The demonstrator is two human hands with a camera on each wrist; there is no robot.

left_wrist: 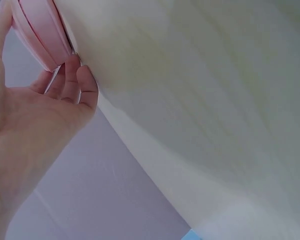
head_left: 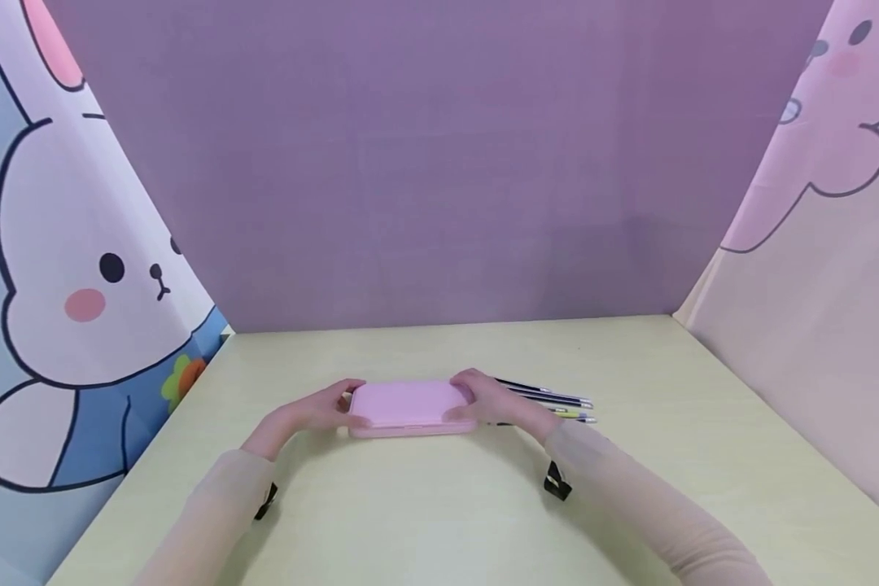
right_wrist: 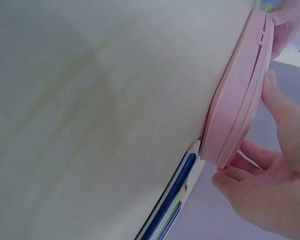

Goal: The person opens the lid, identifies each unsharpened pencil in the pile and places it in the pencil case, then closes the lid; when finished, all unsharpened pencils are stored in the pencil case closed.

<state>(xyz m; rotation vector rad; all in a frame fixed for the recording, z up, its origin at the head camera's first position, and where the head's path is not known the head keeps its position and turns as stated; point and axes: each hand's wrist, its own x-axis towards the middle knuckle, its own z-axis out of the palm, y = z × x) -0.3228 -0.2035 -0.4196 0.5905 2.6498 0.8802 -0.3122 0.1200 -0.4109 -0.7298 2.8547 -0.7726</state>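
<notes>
A pink pencil case point(head_left: 410, 404) with its lid down lies on the table between both hands. My left hand point(head_left: 327, 406) grips its left end, thumb toward the front edge and fingers behind. At the opposite end my right hand point(head_left: 485, 397) holds the case the same way. In the left wrist view the left hand point(left_wrist: 45, 110) has its fingers bent against the end of the case point(left_wrist: 42, 30). From the right wrist, the right hand point(right_wrist: 270, 170) shows its thumb on the lid side of the case point(right_wrist: 235, 100) and its fingers round the end.
Several pens and pencils point(head_left: 557, 399) lie in a loose bunch just right of the case, partly behind the right hand. The pale wooden table point(head_left: 410, 513) meets a purple backdrop point(head_left: 425, 163) at the back. Cartoon-printed curtains point(head_left: 102, 325) hang at the sides.
</notes>
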